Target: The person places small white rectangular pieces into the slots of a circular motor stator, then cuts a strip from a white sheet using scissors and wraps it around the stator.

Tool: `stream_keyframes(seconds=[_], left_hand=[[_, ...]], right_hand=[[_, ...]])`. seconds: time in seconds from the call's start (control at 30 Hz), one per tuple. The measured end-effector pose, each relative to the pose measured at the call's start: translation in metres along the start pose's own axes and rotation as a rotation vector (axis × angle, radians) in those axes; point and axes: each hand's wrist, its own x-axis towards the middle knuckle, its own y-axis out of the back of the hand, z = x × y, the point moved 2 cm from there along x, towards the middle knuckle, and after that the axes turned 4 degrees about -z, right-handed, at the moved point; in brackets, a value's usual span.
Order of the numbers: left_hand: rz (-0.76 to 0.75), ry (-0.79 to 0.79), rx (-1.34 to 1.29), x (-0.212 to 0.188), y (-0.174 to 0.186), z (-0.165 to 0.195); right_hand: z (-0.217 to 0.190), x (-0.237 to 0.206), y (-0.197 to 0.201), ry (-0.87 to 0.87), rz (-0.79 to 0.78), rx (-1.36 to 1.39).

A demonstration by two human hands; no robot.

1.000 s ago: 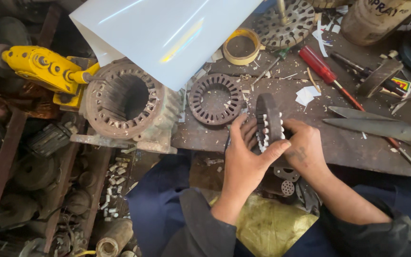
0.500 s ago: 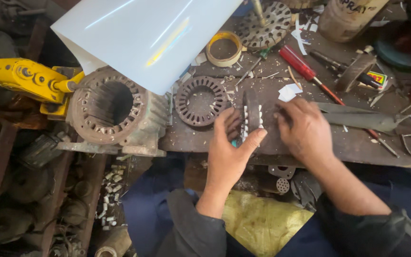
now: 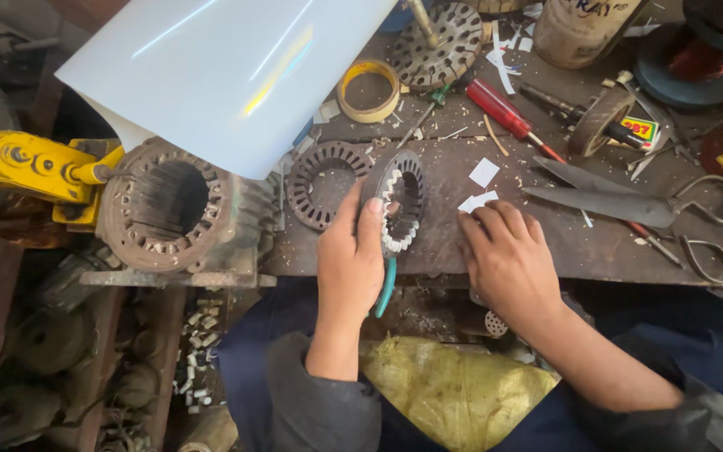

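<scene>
My left hand (image 3: 351, 261) grips a slotted metal stator ring (image 3: 402, 199) with white paper strips in its slots, tilting it up on edge on the dark workbench (image 3: 546, 243). A teal-handled tool (image 3: 386, 287) sticks out under that hand's palm. My right hand (image 3: 508, 255) rests palm down on the bench just right of the ring, fingers near small white paper scraps (image 3: 479, 186), holding nothing. A second, bare stator ring (image 3: 321, 182) lies flat to the left of the held one.
A large white sheet (image 3: 228, 75) overhangs the bench's left. A rusty motor housing (image 3: 173, 209) and a yellow tool (image 3: 31, 163) sit left. Big shears (image 3: 621, 201), a red screwdriver (image 3: 504, 113), a tape roll (image 3: 368, 90) and a perforated disc (image 3: 441, 42) crowd the back and right.
The ring, held between both hands a second ago, now stands tilted in my left hand alone. My right hand has let go and settled flat on the bench.
</scene>
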Motion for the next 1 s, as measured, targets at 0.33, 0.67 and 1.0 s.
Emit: stream_keyframes(seconds=[0.33, 0.67, 1.0], left_hand=[[-0.041, -0.073, 0.169, 0.000, -0.011, 0.021], [-0.017, -0.026, 0.050, 0.001, -0.029, 0.022], [0.031, -0.155, 0.108, -0.005, -0.037, 0.037]], right_hand=[[-0.004, -0.020, 0.005, 0.061, -0.023, -0.070], [0.008, -0.037, 0.004, 0.203, -0.030, 0.087], [0.028, -0.040, 0.027, 0.004, 0.148, 0.320]])
